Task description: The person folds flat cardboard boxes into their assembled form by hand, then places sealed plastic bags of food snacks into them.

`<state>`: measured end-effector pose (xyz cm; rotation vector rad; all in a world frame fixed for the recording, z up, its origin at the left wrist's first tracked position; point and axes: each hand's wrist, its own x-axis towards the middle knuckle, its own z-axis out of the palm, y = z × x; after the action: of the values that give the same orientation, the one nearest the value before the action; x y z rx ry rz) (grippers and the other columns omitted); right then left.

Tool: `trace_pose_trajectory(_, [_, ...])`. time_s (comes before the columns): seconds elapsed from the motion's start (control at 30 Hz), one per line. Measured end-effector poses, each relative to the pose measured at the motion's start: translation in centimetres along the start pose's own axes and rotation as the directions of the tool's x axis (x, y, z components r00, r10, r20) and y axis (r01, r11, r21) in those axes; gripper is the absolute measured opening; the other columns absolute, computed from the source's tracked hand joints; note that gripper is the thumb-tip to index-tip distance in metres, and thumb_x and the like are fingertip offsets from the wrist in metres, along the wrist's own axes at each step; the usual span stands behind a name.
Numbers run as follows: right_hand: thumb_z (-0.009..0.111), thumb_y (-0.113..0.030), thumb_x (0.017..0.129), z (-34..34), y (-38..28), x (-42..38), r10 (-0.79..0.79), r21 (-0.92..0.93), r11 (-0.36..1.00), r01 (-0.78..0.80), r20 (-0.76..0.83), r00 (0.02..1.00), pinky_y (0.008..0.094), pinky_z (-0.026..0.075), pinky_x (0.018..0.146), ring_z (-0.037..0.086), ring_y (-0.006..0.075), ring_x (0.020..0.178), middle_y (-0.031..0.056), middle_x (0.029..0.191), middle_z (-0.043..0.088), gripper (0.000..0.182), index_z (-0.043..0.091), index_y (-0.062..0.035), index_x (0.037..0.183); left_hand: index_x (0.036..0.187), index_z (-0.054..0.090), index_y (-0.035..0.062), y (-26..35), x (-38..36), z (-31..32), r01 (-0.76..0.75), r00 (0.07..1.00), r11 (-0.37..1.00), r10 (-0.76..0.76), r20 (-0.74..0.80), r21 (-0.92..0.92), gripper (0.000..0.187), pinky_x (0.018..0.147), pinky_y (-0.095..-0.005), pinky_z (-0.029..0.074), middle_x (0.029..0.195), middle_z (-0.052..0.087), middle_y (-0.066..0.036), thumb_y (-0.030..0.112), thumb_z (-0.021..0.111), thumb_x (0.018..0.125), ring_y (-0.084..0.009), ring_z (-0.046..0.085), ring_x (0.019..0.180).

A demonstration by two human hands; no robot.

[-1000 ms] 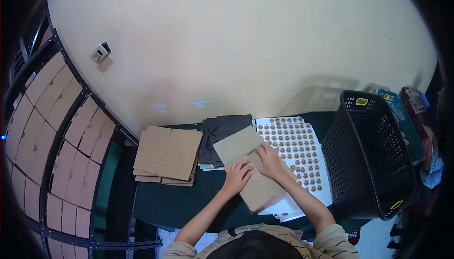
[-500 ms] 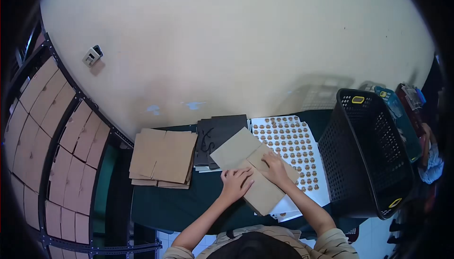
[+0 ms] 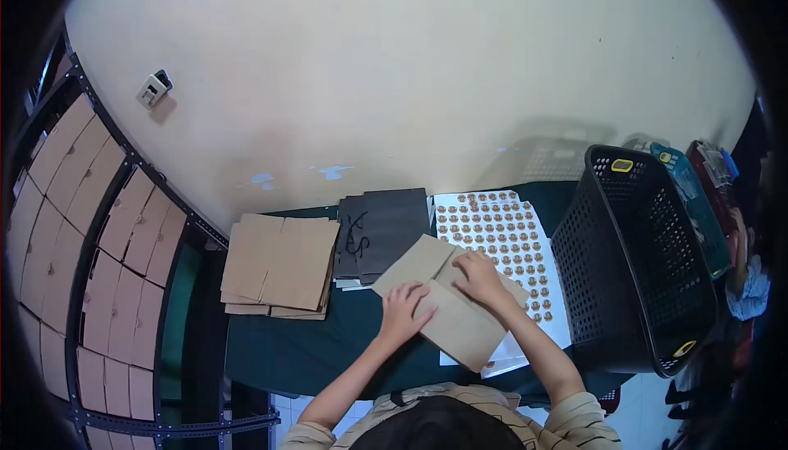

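Note:
Brown paper sheets or flat bags (image 3: 464, 331) lie at an angle in front of me, partly over the white sticker sheets (image 3: 525, 245) with rows of small round brown stickers. My left hand (image 3: 404, 312) rests on the left edge of the brown paper, its fingers spread. My right hand (image 3: 480, 276) is at the upper right part of the paper, fingers bent; what its fingertips hold, if anything, is too small to tell. Left of the stickers lie black flat bags (image 3: 386, 224) with dark cords. A stack of brown flat bags (image 3: 283, 261) sits further left.
A tall black plastic basket (image 3: 632, 261) stands on the right, with a teal basket (image 3: 689, 204) behind it. Shelves of brown boxes (image 3: 115, 302) line the left. A wall socket (image 3: 153, 90) is at upper left. Another person's arm (image 3: 741, 245) shows at far right.
The brown paper has turned a little and its lower end has moved right. My right hand has lifted slightly, with fingers more bent. The view has shifted slightly.

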<state>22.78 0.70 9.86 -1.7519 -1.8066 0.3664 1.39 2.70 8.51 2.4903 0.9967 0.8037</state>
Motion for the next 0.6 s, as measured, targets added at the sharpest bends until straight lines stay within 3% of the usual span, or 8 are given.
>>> trace_pose_trajectory(0.03, [0.073, -0.02, 0.06, -0.3, -1.0, -0.1, 0.021, -0.224, 0.974, -0.011, 0.042, 0.999, 0.0499, 0.036, 0.088, 0.046, 0.0307, 0.105, 0.0108, 0.1, 0.055, 0.043, 0.058, -0.0057, 0.098, 0.108, 0.056, 0.0117, 0.6, -0.4, 0.3, 0.004, 1.0, 1.0, -0.004, -0.004, -0.003, 0.041, 0.089, -0.0412, 0.031, 0.111, 0.05, -0.009, 0.035, 0.062, 0.075, -0.0271, 0.044, 0.107])
trace_pose_trajectory(0.07, [0.075, -0.024, 0.054, 0.3, -0.6, 0.1, 0.039, -0.255, 0.967, -0.011, 0.104, 0.994, 0.0526, 0.034, 0.089, 0.04, 0.0297, 0.11, 0.0113, 0.104, 0.05, 0.051, 0.058, -0.008, 0.099, 0.108, 0.055, 0.0101, 1.1, -0.8, 0.6, 0.007, 0.999, 1.0, -0.007, -0.031, 0.026, 0.042, 0.09, -0.0409, 0.03, 0.107, 0.05, -0.01, 0.034, 0.062, 0.074, -0.0267, 0.044, 0.106])
trace_pose_trajectory(0.17, [0.074, -0.025, 0.055, 1.1, -1.2, 0.0, 0.02, -0.307, 0.952, 0.014, 0.106, 0.994, 0.0565, 0.03, 0.09, 0.04, 0.0317, 0.108, 0.0153, 0.104, 0.047, 0.055, 0.055, -0.0085, 0.103, 0.108, 0.055, 0.0086, 2.0, -1.5, 0.7, 0.047, 0.998, 0.997, -0.044, -0.048, 0.069, 0.042, 0.09, -0.0409, 0.029, 0.105, 0.049, -0.01, 0.032, 0.063, 0.074, -0.0265, 0.043, 0.105])
trace_pose_trajectory(0.23, [0.071, -0.025, 0.057, 1.6, -0.3, -0.4, -0.049, -0.409, 0.908, 0.088, 0.105, 0.993, 0.0593, 0.027, 0.09, 0.039, 0.0323, 0.109, 0.0174, 0.105, 0.044, 0.057, 0.052, -0.0079, 0.107, 0.108, 0.054, 0.0085, 2.0, -1.6, 0.6, 0.045, 0.998, 0.998, -0.043, -0.044, 0.043, 0.042, 0.091, -0.041, 0.028, 0.102, 0.049, -0.011, 0.032, 0.063, 0.073, -0.0261, 0.043, 0.104])
trace_pose_trajectory(0.3, [0.069, -0.023, 0.06, 1.8, 0.0, -0.9, -0.235, -0.541, 0.811, 0.22, 0.043, 0.971, 0.061, 0.025, 0.09, 0.04, 0.0313, 0.108, 0.0166, 0.104, 0.044, 0.053, 0.05, -0.0066, 0.108, 0.108, 0.054, 0.0085, 2.1, -1.7, 0.6, 0.07, 0.997, 0.997, -0.069, -0.024, 0.024, 0.041, 0.091, -0.0416, 0.027, 0.104, 0.049, -0.011, 0.03, 0.063, 0.074, -0.0261, 0.043, 0.104])
trace_pose_trajectory(0.43, [0.073, -0.032, 0.056, 1.7, 0.6, -0.9, -0.266, -0.419, 0.881, 0.22, -0.054, 0.962, 0.0558, 0.024, 0.093, 0.043, 0.0303, 0.1, 0.0133, 0.097, 0.046, 0.057, 0.052, -0.0066, 0.103, 0.109, 0.054, 0.0083, 1.9, -1.2, 1.0, 0.04, 0.998, 0.999, -0.04, -0.051, 0.003, 0.039, 0.093, -0.0435, 0.027, 0.113, 0.049, -0.01, 0.028, 0.061, 0.076, -0.0263, 0.043, 0.108])
trace_pose_trajectory(0.5, [0.071, -0.028, 0.061, 1.3, 0.7, -1.3, -0.279, -0.099, 0.958, 0.27, -0.091, 0.956, 0.0512, 0.029, 0.095, 0.047, 0.0335, 0.099, 0.0146, 0.1, 0.05, 0.049, 0.053, -0.0059, 0.101, 0.11, 0.053, 0.0084, 1.3, -0.9, 0.7, 0.017, 1.0, 0.998, -0.016, 0.01, -0.053, 0.038, 0.095, -0.0462, 0.025, 0.122, 0.046, -0.008, 0.027, 0.059, 0.078, -0.0264, 0.042, 0.111])
trace_pose_trajectory(0.6, [0.069, -0.024, 0.065, 0.8, 0.2, -1.9, -0.33, -0.202, 0.929, 0.311, -0.066, 0.942, 0.0482, 0.03, 0.096, 0.046, 0.0373, 0.107, 0.0161, 0.107, 0.053, 0.042, 0.054, -0.0049, 0.1, 0.11, 0.054, 0.0083, 1.2, -0.9, 0.4, 0.036, 0.998, 0.996, -0.032, 0.05, -0.083, 0.038, 0.096, -0.0447, 0.027, 0.123, 0.047, -0.008, 0.028, 0.06, 0.078, -0.0267, 0.043, 0.112])
